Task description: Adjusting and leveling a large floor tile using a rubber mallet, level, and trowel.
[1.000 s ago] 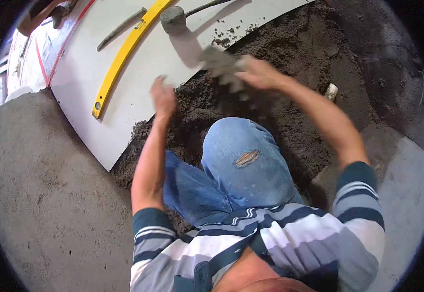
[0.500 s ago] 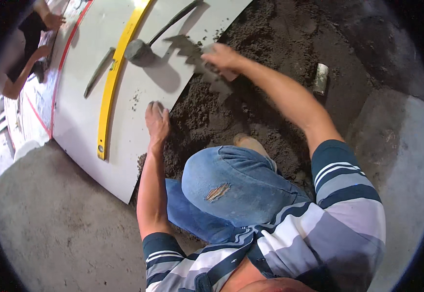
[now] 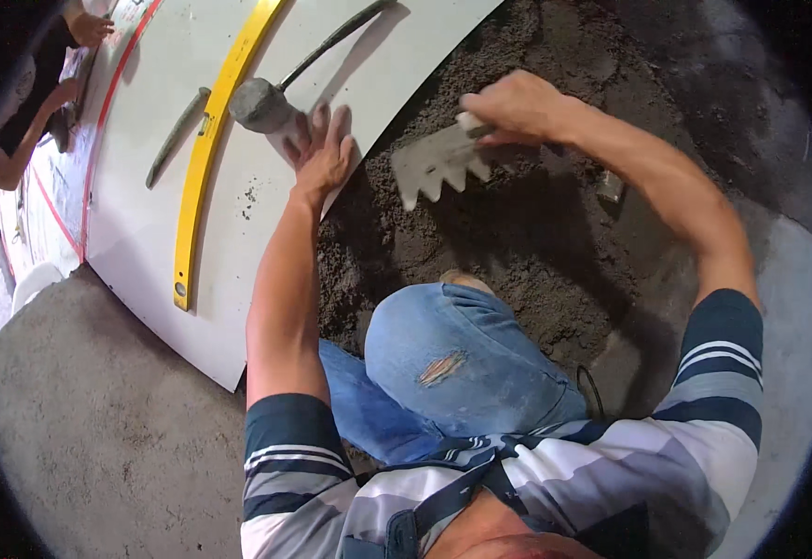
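In my right hand [image 3: 524,110] is a notched trowel [image 3: 436,165], its fingers wrapped round the handle. The toothed grey blade hangs over dark, crumbly mortar [image 3: 555,252] just beyond the panel's edge. My left hand [image 3: 320,154] lies with fingers spread on the large white tile [image 3: 210,331], close to its right edge. Just past those fingertips rests a mallet [image 3: 261,105] with a round grey head and a dark handle. A yellow spirit level [image 3: 203,177] lies along the tile, with a slim dark tool [image 3: 178,138] beside it.
At the upper left a co-worker's arms [image 3: 42,121] reach over the tile area, near a red line [image 3: 108,112]. A pale cylinder [image 3: 611,185] sits in the mortar at right. Bare concrete floor [image 3: 98,419] extends at lower left. My bent knee [image 3: 452,345] is beside the mortar.
My right hand has drawn the trowel off the tile's edge, rightward over the mortar. My left hand has moved up and forward, flattening onto the tile near the mallet.
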### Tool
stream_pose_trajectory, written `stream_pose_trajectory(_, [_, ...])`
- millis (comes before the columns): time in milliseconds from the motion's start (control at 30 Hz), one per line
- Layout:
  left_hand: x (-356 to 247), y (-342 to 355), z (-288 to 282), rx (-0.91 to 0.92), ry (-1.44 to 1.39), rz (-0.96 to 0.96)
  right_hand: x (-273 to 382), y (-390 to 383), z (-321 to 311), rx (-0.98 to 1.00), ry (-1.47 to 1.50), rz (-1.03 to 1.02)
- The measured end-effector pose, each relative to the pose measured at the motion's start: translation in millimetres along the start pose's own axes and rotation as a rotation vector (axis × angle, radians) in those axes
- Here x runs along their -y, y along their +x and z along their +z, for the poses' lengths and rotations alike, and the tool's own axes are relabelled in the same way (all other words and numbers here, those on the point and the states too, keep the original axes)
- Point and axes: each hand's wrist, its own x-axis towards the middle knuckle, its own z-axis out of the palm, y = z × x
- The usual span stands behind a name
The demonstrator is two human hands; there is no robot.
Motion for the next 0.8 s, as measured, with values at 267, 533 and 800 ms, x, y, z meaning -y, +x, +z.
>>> stream_pose_trajectory(267, [-4.3, 19.2, 3.4, -0.235, 0.058, 0.107, 81.6, 121.3, -8.8, 0.119, -0.110, -0.346])
stream_pose_trajectory(533, [-12.6, 23.4, -8.2, -0.218, 0.091, 0.098, -78.4, 99.7, -26.3, 0.201, -0.221, -0.006])
stream_pose_trajectory(800, [-8.7, 25.3, -6.6, -0.175, 0.071, 0.062, -173.6, 50.4, -124.6, 0.467, -0.247, 0.829])
